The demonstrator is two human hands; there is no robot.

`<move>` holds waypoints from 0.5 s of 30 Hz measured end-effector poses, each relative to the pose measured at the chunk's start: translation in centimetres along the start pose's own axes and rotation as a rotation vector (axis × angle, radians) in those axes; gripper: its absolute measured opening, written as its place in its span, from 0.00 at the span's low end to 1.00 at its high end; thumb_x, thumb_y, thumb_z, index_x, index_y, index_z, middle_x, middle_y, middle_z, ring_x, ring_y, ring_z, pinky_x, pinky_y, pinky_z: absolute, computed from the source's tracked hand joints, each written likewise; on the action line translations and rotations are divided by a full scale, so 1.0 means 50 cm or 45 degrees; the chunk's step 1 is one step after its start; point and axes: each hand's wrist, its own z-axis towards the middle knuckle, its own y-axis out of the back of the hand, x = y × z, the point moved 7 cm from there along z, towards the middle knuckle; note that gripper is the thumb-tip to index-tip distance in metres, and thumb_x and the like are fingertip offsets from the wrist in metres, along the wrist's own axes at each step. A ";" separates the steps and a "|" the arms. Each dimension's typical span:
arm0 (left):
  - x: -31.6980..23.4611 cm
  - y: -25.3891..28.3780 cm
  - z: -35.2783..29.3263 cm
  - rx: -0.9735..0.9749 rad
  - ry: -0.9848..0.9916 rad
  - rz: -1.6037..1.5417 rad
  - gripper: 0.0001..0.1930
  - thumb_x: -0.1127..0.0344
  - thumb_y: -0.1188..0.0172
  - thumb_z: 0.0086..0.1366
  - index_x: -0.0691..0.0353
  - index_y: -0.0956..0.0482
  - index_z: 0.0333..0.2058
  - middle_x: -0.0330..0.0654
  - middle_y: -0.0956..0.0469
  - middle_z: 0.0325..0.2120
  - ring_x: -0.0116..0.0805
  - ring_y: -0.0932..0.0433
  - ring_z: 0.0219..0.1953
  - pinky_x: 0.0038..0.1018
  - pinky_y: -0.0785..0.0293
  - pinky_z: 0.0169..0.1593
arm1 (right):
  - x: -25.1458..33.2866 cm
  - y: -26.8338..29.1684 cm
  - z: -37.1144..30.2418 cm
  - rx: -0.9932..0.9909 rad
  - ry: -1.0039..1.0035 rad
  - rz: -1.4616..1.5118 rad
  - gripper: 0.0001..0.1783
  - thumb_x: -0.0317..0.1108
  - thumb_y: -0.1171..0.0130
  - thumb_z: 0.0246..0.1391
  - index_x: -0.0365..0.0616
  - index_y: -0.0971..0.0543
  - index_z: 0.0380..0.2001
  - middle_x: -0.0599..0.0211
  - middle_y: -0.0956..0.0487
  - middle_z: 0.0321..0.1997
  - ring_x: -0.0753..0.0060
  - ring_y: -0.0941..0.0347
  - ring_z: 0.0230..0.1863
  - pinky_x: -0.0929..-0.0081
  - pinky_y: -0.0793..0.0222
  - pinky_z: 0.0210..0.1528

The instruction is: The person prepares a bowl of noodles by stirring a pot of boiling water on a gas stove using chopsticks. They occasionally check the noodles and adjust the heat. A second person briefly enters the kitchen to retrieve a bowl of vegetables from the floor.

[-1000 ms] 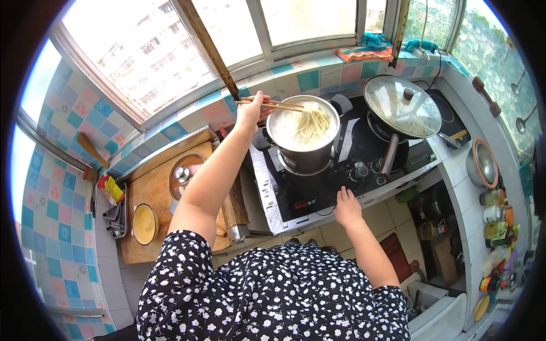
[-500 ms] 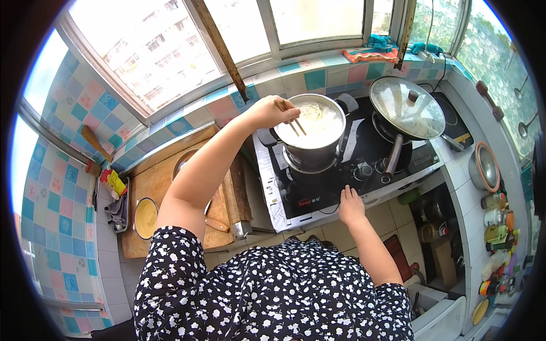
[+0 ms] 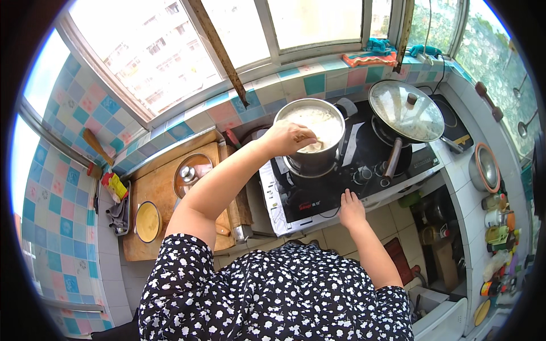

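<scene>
My left hand [image 3: 293, 138] is closed in a pinch over the near-left rim of a steel pot [image 3: 314, 161] on the left burner. The wooden chopsticks it held a moment ago are mostly hidden by the fingers and pot now. Pale pieces of food in whitish, cloudy liquid [image 3: 321, 120] fill the pot. My right hand [image 3: 351, 209] holds nothing; its fingers lie stretched out at the front edge of the black stove [image 3: 307, 196]. To the right, a wok with a glass lid [image 3: 406, 111] covers the other burner, its handle pointing toward me.
At left, a wooden board [image 3: 170, 224] bears a yellow-lined bowl [image 3: 148, 221], a glass lid [image 3: 196, 165] and a wooden-handled tool [image 3: 222, 229]. A metal bowl [image 3: 484, 166] and several jars [image 3: 497, 219] line the right counter. Cloths [image 3: 372, 57] lie on the sill.
My left hand has moved down and to the right, nearer me, over the pot's rim; the chopsticks have gone from plain sight. The right hand has barely moved.
</scene>
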 end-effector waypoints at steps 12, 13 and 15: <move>0.062 0.131 -0.043 -0.369 0.267 0.198 0.08 0.63 0.43 0.60 0.59 0.20 0.32 0.43 0.22 0.27 0.39 0.22 0.27 0.27 0.27 0.31 | -0.018 0.018 -0.006 0.039 -0.018 0.150 0.38 0.42 0.39 0.44 0.39 0.38 0.58 0.55 0.45 0.66 0.56 0.48 0.65 0.66 0.47 0.63; 0.080 0.141 -0.049 -0.418 0.327 0.162 0.08 0.63 0.43 0.60 0.59 0.21 0.32 0.44 0.22 0.26 0.39 0.22 0.27 0.26 0.27 0.32 | -0.022 0.022 -0.009 0.066 -0.033 0.204 0.37 0.41 0.39 0.45 0.39 0.38 0.58 0.55 0.46 0.66 0.55 0.48 0.65 0.66 0.48 0.64; 0.131 0.144 -0.069 -0.401 0.629 -0.070 0.09 0.61 0.45 0.62 0.59 0.21 0.34 0.40 0.21 0.27 0.32 0.22 0.27 0.23 0.26 0.32 | -0.028 0.035 -0.020 0.118 -0.063 0.313 0.35 0.41 0.40 0.47 0.40 0.37 0.57 0.55 0.46 0.66 0.55 0.49 0.65 0.66 0.49 0.64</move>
